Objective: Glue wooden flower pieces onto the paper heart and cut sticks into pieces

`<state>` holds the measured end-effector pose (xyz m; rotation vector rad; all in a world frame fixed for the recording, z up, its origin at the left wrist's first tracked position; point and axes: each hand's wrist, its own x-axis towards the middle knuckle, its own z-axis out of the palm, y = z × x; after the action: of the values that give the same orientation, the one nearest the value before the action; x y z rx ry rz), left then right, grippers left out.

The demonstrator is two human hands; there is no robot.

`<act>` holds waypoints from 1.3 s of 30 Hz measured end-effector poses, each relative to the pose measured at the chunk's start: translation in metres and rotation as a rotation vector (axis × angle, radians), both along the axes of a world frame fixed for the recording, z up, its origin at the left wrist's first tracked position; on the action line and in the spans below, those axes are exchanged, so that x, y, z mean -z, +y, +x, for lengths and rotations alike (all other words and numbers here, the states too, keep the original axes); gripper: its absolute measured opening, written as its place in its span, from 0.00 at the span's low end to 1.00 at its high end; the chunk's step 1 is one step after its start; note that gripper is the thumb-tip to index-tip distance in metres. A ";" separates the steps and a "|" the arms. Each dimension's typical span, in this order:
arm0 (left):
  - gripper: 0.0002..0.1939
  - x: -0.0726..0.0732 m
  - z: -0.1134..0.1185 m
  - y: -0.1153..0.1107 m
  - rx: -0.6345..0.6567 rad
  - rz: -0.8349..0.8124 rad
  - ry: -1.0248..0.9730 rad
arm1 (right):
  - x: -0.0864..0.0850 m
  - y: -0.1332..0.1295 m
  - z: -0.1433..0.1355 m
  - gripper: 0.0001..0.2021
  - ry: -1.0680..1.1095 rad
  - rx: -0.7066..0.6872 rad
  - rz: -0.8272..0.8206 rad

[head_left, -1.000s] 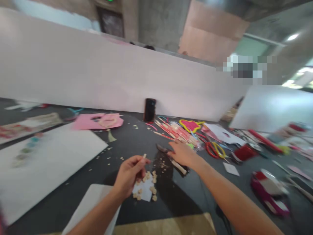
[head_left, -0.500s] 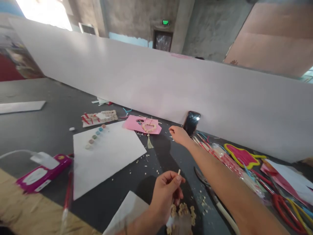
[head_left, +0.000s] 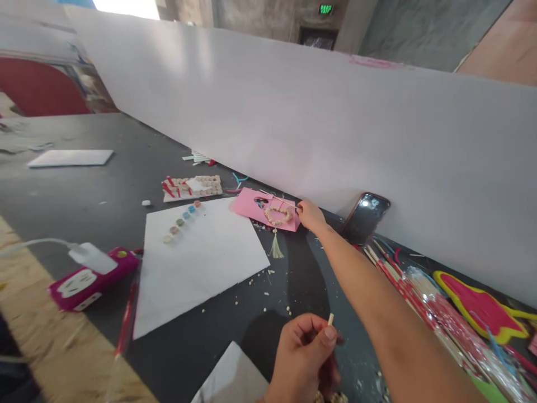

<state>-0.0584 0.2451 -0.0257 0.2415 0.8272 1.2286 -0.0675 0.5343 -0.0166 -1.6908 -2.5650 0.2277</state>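
My left hand (head_left: 304, 355), near the bottom centre, pinches a short pale wooden stick (head_left: 331, 319) between thumb and forefinger; its tip points up. Stretched forward, my right hand (head_left: 311, 217) is closed at the right end of a thin wooden stick (head_left: 277, 197). That stick lies across a pink card (head_left: 250, 204) with a dark-rimmed hole. On the card rests a loop of pale beads (head_left: 277, 216), and its tassel (head_left: 276, 246) hangs onto the dark table. Below my left hand, pale knobbly pieces (head_left: 335, 398) show only in part.
A phone (head_left: 366, 217) leans against the white partition (head_left: 260, 112). Left of the card are a white sheet (head_left: 201, 274), small paint pots (head_left: 180, 223) and a purple power strip (head_left: 94, 280). Wrapped sticks (head_left: 444, 313) and a pink-and-yellow shape (head_left: 478, 305) lie at right.
My right hand has moved left from beside the phone to the pink card and closed at the thin stick's end. My left hand keeps its short stick. The view has tilted down.
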 end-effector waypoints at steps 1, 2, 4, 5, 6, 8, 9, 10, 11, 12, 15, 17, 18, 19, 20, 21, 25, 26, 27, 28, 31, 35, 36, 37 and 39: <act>0.23 0.000 0.000 0.000 0.001 0.001 -0.008 | 0.001 0.001 -0.002 0.15 0.005 0.002 -0.007; 0.23 -0.001 -0.001 0.000 -0.003 0.007 -0.018 | 0.002 0.002 -0.004 0.15 0.012 0.006 -0.014; 0.22 -0.003 -0.002 0.000 -0.004 0.010 -0.037 | 0.004 0.003 -0.005 0.15 0.031 0.016 -0.031; 0.22 -0.004 -0.003 0.000 0.002 0.010 -0.043 | 0.004 0.003 -0.005 0.15 0.043 0.025 -0.040; 0.22 -0.005 -0.004 0.000 0.010 0.009 -0.045 | 0.004 0.003 -0.004 0.15 0.057 0.035 -0.050; 0.21 -0.005 -0.004 0.000 0.023 0.005 -0.040 | 0.004 0.001 0.001 0.15 0.091 0.062 -0.073; 0.21 -0.005 -0.004 0.000 0.027 0.007 -0.034 | 0.004 -0.002 0.004 0.15 0.112 0.078 -0.087; 0.22 -0.005 -0.003 0.000 0.028 0.012 -0.028 | 0.003 -0.004 0.008 0.15 0.135 0.094 -0.103; 0.22 -0.004 -0.002 -0.001 0.030 0.017 -0.023 | 0.003 -0.008 0.012 0.15 0.162 0.110 -0.123; 0.22 -0.003 -0.001 -0.001 0.036 0.020 -0.019 | 0.002 -0.011 0.016 0.15 0.191 0.125 -0.145; 0.22 -0.002 0.002 -0.002 0.019 0.019 -0.009 | -0.001 -0.025 0.028 0.16 0.296 0.157 -0.227; 0.21 -0.004 0.001 -0.003 -0.006 0.020 -0.004 | -0.005 -0.034 0.035 0.16 0.372 0.172 -0.278; 0.20 -0.005 0.001 -0.003 -0.013 0.023 0.000 | -0.008 -0.039 0.038 0.16 0.409 0.178 -0.299; 0.19 -0.007 0.000 -0.004 -0.011 0.028 0.008 | -0.011 -0.043 0.041 0.16 0.446 0.183 -0.316; 0.19 -0.008 -0.001 -0.005 0.001 0.035 0.018 | -0.015 -0.048 0.045 0.16 0.481 0.186 -0.331; 0.18 -0.009 -0.002 -0.006 0.012 0.041 0.030 | -0.020 -0.052 0.048 0.16 0.514 0.188 -0.344; 0.17 -0.009 -0.002 -0.008 0.038 0.072 0.061 | -0.041 -0.073 0.062 0.16 0.628 0.188 -0.378; 0.17 -0.008 -0.001 -0.009 0.041 0.083 0.068 | -0.047 -0.078 0.066 0.16 0.652 0.188 -0.383; 0.16 -0.007 -0.001 -0.010 0.044 0.095 0.076 | -0.054 -0.084 0.070 0.16 0.673 0.189 -0.387; 0.16 -0.007 -0.001 -0.010 0.045 0.107 0.084 | -0.060 -0.091 0.074 0.16 0.693 0.191 -0.389; 0.16 -0.007 -0.001 -0.013 0.057 0.128 0.108 | -0.081 -0.110 0.090 0.15 0.745 0.202 -0.386; 0.16 -0.010 -0.001 -0.017 0.107 0.147 0.159 | -0.108 -0.134 0.122 0.15 0.800 0.234 -0.346; 0.15 -0.010 -0.001 -0.017 0.113 0.152 0.168 | -0.115 -0.140 0.132 0.14 0.812 0.246 -0.328; 0.15 -0.010 -0.001 -0.018 0.115 0.161 0.176 | -0.123 -0.147 0.143 0.13 0.823 0.259 -0.305; 0.15 -0.009 0.000 -0.019 0.113 0.182 0.187 | -0.138 -0.161 0.167 0.10 0.846 0.290 -0.254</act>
<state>-0.0584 0.2259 -0.0169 0.5503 0.8505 1.1870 0.0995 0.3730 0.1212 -1.5328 -1.7051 1.0234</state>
